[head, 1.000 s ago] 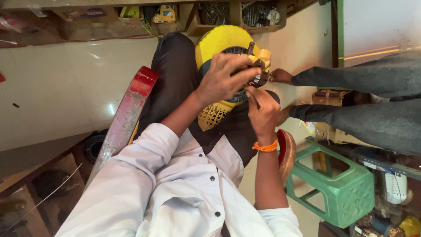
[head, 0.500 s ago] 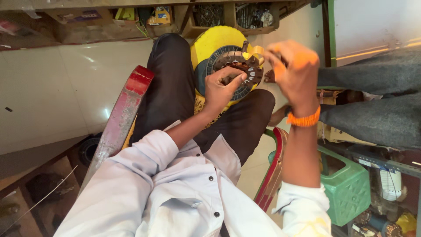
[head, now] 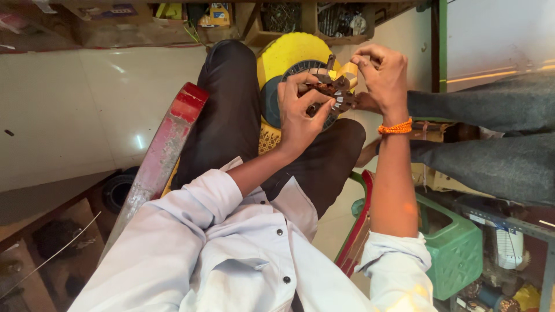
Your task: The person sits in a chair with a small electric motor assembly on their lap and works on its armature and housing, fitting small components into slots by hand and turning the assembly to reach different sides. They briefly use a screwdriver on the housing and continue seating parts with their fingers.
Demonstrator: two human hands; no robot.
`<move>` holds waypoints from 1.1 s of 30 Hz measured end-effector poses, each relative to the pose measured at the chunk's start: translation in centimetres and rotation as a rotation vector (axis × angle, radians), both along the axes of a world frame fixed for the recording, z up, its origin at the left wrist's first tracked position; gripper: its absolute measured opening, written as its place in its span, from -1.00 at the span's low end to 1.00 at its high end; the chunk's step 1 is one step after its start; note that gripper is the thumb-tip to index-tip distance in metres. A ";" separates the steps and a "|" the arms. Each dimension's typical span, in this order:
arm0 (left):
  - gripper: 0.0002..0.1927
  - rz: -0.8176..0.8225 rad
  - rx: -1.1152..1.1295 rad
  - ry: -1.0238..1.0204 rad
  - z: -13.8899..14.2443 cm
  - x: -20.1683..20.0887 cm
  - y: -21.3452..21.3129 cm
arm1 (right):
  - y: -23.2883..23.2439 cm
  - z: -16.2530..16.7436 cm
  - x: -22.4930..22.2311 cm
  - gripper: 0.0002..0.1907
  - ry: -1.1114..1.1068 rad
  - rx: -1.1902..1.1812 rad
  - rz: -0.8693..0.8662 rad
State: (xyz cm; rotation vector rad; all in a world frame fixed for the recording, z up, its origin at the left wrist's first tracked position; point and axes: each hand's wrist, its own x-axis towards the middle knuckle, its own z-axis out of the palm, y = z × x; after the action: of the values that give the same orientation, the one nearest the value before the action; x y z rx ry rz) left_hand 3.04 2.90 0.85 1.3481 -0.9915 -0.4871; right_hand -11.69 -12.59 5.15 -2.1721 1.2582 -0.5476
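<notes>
My left hand (head: pixel 300 112) grips a small star-shaped metal core (head: pixel 330 91) with dark windings and holds it up over my lap. At the core's upper right edge, my right hand (head: pixel 381 75), with an orange thread band on its wrist, pinches a curled yellow strip (head: pixel 348 69). Behind both hands, a round yellow disc with a dark ribbed centre (head: pixel 286 55) rests against my knees. I sit in dark trousers and a white shirt.
Another person's grey-trousered legs (head: pixel 491 133) reach in from the right. A green plastic crate (head: pixel 457 248) stands at lower right. A red and silver bar (head: pixel 165 147) leans along my left thigh. Wooden shelves with boxes and parts (head: pixel 277 17) run along the top, beside a pale tiled floor (head: pixel 69 104).
My right hand has risen from beside my lap to the core's upper edge, now pinching the yellow strip. My left hand has shifted from resting on the disc to holding the core up.
</notes>
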 end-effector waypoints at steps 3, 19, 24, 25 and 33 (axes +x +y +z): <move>-0.84 0.001 -0.048 -0.220 0.1 0.8 -0.3 | -0.4 -0.5 0.7 -0.90 -0.064 -0.013 0.006; -0.82 -0.095 -0.093 -0.286 -1.7 2.2 -2.0 | -2.2 -6.8 -0.8 -0.89 -0.077 0.052 -0.189; -0.74 -0.112 -0.068 -0.375 -2.0 2.6 -2.5 | -1.3 -10.0 -2.5 -0.88 -0.078 0.115 -0.143; -0.64 -0.152 -0.090 -0.378 -2.2 2.9 -2.9 | -1.1 -10.0 -2.8 -0.87 -0.063 0.120 -0.172; -0.09 -0.787 -0.155 -0.104 -2.4 6.5 -7.3 | 0.3 -3.4 -4.9 -0.86 -0.088 0.026 -0.290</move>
State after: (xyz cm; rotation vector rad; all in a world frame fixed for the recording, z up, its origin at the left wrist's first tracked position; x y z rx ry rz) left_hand 9.55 -4.43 -1.58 0.8103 -1.6108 -0.9066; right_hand -16.56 -12.31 1.79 -1.9332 1.5324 -0.7301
